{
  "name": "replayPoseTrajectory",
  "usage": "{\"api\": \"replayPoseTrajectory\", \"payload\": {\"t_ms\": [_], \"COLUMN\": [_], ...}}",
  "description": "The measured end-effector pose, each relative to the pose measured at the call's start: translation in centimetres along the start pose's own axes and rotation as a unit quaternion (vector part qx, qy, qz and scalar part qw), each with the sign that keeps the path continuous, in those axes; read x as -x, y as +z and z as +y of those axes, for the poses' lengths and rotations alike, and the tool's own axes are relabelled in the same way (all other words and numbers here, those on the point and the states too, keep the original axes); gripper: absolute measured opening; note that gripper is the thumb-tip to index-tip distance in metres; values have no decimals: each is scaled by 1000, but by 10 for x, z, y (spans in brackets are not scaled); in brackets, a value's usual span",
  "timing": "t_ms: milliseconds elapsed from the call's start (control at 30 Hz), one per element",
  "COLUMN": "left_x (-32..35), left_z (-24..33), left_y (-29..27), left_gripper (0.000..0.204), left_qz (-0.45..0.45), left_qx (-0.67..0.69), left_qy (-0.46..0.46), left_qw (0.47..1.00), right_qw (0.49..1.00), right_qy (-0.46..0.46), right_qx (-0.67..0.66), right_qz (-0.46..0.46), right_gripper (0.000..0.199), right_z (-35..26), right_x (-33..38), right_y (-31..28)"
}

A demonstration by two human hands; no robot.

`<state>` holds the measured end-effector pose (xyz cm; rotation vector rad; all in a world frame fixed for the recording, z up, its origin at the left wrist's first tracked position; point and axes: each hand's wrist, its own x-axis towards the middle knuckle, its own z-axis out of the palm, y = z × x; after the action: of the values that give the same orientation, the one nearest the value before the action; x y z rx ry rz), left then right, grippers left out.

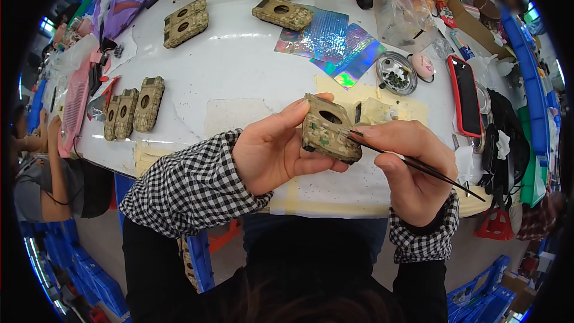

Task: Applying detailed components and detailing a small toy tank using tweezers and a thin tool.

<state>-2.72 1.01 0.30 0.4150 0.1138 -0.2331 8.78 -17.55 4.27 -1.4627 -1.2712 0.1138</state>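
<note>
Beads (394, 79) in round metal dish (382, 63)

Seven camouflage cases (330, 130); two holographic sheets (335, 45); one red phone (465, 96).

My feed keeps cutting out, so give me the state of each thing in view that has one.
Left hand: gripping the camouflage case, tilted.
Right hand: holding a thin brush, tip on the case.
Phone: flat, screen dark.
Metal dish: open, small dark bits inside.
Cases at left: three lying side by side.
</note>
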Motion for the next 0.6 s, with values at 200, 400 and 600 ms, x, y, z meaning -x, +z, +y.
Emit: {"api": "replayPoseTrajectory", "payload": {"t_ms": [200,400,600], "left_x": [0,0,0], "left_z": [0,0,0], "left_y": [1,0,-1], "left_gripper": [48,48,48], "left_qz": [9,5,-10], "left_qx": [-9,-1,17], "left_qy": [-1,0,-5], "left_qw": [1000,1000,1000], "right_qw": [1000,1000,1000], "right_qy": [5,0,8], "right_qx": [-2,9,7], "right_qz": [-3,-6,-1], "right_gripper": [20,21,21], "right_z": [-1,-1,-3], "right_x": [0,-1,0], "right_y": [0,0,0]}}
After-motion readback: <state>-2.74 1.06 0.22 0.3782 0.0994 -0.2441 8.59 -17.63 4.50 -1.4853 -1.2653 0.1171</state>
